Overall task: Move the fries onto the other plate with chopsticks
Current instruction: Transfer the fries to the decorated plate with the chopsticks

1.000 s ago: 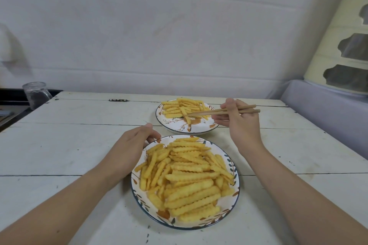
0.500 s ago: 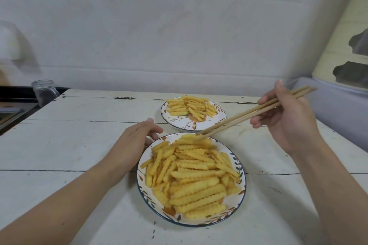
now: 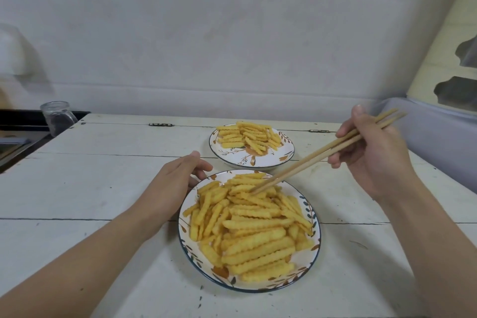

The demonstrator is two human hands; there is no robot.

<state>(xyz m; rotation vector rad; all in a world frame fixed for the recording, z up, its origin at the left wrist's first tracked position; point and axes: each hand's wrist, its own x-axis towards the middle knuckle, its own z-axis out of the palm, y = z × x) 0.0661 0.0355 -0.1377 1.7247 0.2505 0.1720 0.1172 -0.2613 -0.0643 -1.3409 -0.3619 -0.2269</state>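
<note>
A large patterned plate (image 3: pixel 308 214) near me is piled with crinkle-cut fries (image 3: pixel 247 224). Behind it stands a smaller patterned plate (image 3: pixel 285 156) with a smaller heap of fries (image 3: pixel 246 137). My right hand (image 3: pixel 371 160) grips a pair of wooden chopsticks (image 3: pixel 317 156); their tips rest among the fries at the far edge of the near pile. My left hand (image 3: pixel 171 183) lies on the table with its fingers against the near plate's left rim, holding nothing.
The white plank table (image 3: pixel 103 183) has hinges along its far edge. A clear glass mug (image 3: pixel 58 117) stands at the far left corner beside a dark counter. A grey-lilac surface (image 3: pixel 438 137) borders the table on the right. A white wall stands behind.
My right hand swung the chopsticks from over the far plate back toward me; their tips now dip into the near pile. My left hand stayed at the near plate's rim.
</note>
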